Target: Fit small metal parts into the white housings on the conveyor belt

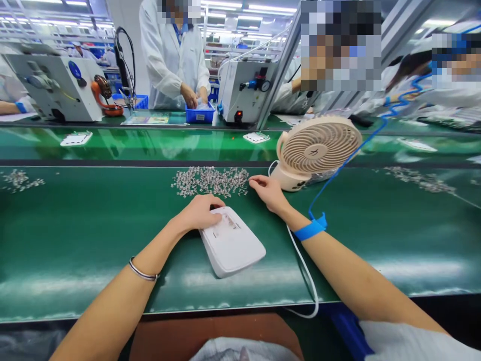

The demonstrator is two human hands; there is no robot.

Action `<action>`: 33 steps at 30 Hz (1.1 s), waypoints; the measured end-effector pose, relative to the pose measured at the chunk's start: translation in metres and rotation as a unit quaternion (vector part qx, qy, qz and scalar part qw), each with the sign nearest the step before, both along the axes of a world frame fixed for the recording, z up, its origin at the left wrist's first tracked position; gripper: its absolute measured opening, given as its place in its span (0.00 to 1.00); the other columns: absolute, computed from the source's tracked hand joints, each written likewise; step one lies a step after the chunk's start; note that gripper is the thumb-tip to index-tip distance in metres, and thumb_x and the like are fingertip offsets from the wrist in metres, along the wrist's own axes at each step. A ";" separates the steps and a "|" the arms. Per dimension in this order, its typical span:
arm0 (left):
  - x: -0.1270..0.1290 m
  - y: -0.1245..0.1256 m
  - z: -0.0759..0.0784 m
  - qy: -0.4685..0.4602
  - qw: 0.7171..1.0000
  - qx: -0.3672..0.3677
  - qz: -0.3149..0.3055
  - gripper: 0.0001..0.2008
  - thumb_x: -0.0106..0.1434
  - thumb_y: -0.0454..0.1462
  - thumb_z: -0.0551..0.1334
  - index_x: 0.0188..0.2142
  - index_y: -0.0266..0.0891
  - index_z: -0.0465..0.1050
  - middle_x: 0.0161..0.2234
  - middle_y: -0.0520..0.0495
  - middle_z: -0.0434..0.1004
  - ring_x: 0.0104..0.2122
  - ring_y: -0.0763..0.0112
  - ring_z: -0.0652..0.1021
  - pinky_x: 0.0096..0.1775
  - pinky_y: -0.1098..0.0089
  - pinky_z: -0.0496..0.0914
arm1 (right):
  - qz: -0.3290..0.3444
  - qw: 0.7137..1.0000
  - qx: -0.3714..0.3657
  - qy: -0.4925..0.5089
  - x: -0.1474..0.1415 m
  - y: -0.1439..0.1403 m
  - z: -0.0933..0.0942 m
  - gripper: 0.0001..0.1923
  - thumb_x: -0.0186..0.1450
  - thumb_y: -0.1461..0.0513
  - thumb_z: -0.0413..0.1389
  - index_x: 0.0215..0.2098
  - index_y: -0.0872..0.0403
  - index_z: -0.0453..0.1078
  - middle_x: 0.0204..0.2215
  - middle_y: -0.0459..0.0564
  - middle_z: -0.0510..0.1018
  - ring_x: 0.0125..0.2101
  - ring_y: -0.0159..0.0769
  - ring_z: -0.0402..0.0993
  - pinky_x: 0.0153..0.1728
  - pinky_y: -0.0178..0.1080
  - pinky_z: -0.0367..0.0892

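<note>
A white plastic housing (236, 245) with rounded corners lies tilted on the green bench mat. My left hand (201, 213) grips its far left end, thumb on top beside a small recessed opening. Beyond it spreads a pile of tiny metal parts (210, 180), too small to name. At the pile's right edge is my right hand (271, 193), its thumb and fingertips drawn together; whether a small part sits between them I cannot make out. A blue wrist strap (311, 228) with a coiled cord circles my right wrist.
A beige desk fan (319, 150) stands just beyond my right hand, its white cable (306, 271) running over the bench edge. Flat white pieces (256, 137) lie on the green strip behind. Across it, a person in a white coat reaches into a blue bin (200, 114) between two machines.
</note>
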State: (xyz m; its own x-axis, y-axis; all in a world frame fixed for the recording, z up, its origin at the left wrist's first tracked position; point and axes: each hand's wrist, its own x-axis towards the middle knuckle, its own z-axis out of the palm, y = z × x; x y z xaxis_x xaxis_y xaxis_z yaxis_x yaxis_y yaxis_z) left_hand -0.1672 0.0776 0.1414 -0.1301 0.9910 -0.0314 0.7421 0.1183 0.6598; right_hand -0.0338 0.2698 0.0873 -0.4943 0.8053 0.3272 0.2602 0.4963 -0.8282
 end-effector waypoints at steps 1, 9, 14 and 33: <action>0.001 0.001 0.002 0.000 1.000 -0.004 -0.018 0.20 0.49 0.31 0.55 0.42 0.40 0.75 0.44 0.48 0.75 0.44 0.65 0.74 0.49 0.66 0.67 | 0.013 1.000 0.001 -0.005 0.001 -0.001 0.001 0.13 0.52 0.58 0.51 0.28 0.58 0.71 0.21 0.46 0.70 0.21 0.31 0.61 0.23 0.32 0.59; -0.023 -0.015 0.039 0.027 0.986 0.060 0.153 0.15 0.54 0.45 0.58 0.37 0.40 0.75 0.35 0.50 0.76 0.34 0.71 0.72 0.36 0.70 0.66 | 0.066 0.991 0.089 -0.079 0.004 -0.003 0.006 0.05 0.53 0.63 0.53 0.22 0.56 0.70 0.25 0.47 0.68 0.24 0.32 0.64 0.30 0.36 0.62; -0.029 -0.022 0.042 0.095 0.981 -0.129 0.109 0.21 0.52 0.54 0.57 0.20 0.38 0.71 0.21 0.50 0.71 0.23 0.73 0.68 0.24 0.72 0.58 | -0.008 0.996 0.069 -0.055 0.005 -0.004 0.005 0.04 0.54 0.65 0.49 0.21 0.55 0.62 0.19 0.44 0.66 0.21 0.32 0.62 0.26 0.34 0.58; 0.005 -0.015 0.026 0.173 0.970 0.167 0.028 0.10 0.59 0.35 0.58 0.40 0.39 0.73 0.37 0.49 0.77 0.35 0.70 0.75 0.40 0.67 0.67 | 0.237 0.905 -0.321 0.147 0.010 -0.103 0.056 0.16 0.47 0.58 0.66 0.29 0.56 0.67 0.22 0.45 0.72 0.27 0.33 0.71 0.34 0.34 0.67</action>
State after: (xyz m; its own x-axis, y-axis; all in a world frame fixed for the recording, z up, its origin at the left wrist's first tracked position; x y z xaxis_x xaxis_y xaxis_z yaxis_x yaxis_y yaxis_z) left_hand -0.1617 0.0624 0.1675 -0.1304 0.9291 0.3461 0.9242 -0.0125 0.3817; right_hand -0.0238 0.1665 0.1430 -0.8021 0.5959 0.0397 -0.1338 -0.1145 -0.9844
